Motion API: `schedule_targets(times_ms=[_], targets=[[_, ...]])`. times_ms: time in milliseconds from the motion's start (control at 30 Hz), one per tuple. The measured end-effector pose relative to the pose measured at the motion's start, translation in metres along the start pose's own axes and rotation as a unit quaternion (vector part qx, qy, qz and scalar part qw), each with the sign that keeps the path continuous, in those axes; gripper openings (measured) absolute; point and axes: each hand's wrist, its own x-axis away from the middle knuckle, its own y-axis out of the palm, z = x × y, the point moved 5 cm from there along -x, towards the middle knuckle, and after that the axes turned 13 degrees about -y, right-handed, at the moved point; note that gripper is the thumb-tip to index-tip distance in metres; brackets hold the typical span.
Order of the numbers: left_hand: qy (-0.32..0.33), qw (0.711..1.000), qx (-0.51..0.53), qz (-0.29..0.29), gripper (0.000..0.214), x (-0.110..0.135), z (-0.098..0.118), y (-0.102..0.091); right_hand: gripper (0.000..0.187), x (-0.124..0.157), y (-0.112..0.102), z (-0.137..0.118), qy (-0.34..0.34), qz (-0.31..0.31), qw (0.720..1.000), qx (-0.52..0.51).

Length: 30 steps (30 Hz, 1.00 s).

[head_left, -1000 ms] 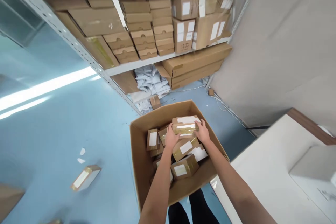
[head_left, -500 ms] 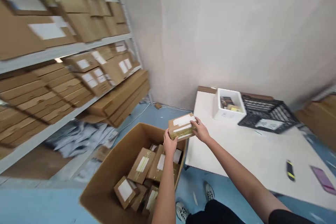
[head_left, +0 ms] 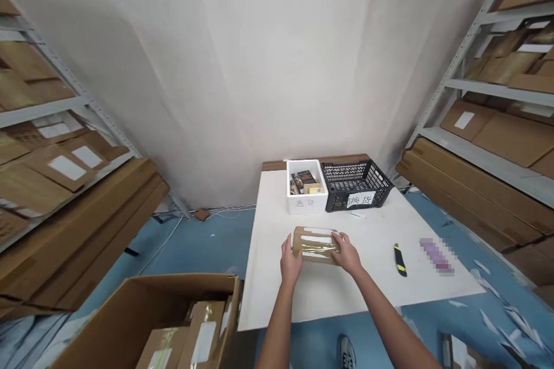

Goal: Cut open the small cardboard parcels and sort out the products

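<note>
Between my two hands is a small taped cardboard box [head_left: 317,245] with white labels, held over the white table [head_left: 269,277]. My left hand [head_left: 291,259] grips its left end, and my right hand [head_left: 346,252] grips the right end. Whether the box touches the tabletop I cannot tell. Beyond it stand a white foam box [head_left: 306,203] with small packages inside and a black plastic crate [head_left: 357,184] bearing a paper sign. To the right of my right hand lies a black and yellow utility knife [head_left: 400,260].
A large open carton [head_left: 173,283] with several parcels stands on the floor left of the table. Shelves with cardboard boxes line the left [head_left: 52,110] and right [head_left: 497,155] sides. A blurred purple object [head_left: 436,255] lies on the table; paper scraps litter the floor at right.
My view has turned right. Both hands have carried the cardboard box from above the large carton to over the white table, keeping hold of both ends.
</note>
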Motion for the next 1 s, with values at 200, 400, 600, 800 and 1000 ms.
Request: schedule_targets(times_ms=[200, 400, 600, 800, 1000], targets=[[0.032, 0.999, -0.002, -0.015, 0.065, 0.007, 0.021, 0.088, 0.049, 0.018, 0.056, 0.109, 0.142, -0.126, 0.982, -0.004], [0.031, 0.992, -0.104, -0.065, 0.063, -0.009, 0.038, 0.141, 0.052, -0.001, 0.076, 0.128, 0.096, -0.188, 0.977, -0.029], [-0.014, 0.921, -0.319, -0.223, 0.109, -0.044, 0.054, 0.169, 0.057, -0.002, 0.022, 0.150, 0.023, -0.136, 0.982, -0.128], [-0.006, 0.888, -0.387, -0.249, 0.134, -0.065, 0.027, 0.181, 0.056, 0.030, -0.066, 0.260, 0.097, -0.015, 0.989, -0.112], [-0.007, 0.885, -0.384, -0.263, 0.131, -0.071, 0.004, 0.179, 0.060, 0.079, -0.072, 0.353, 0.288, -0.060, 0.951, -0.095]])
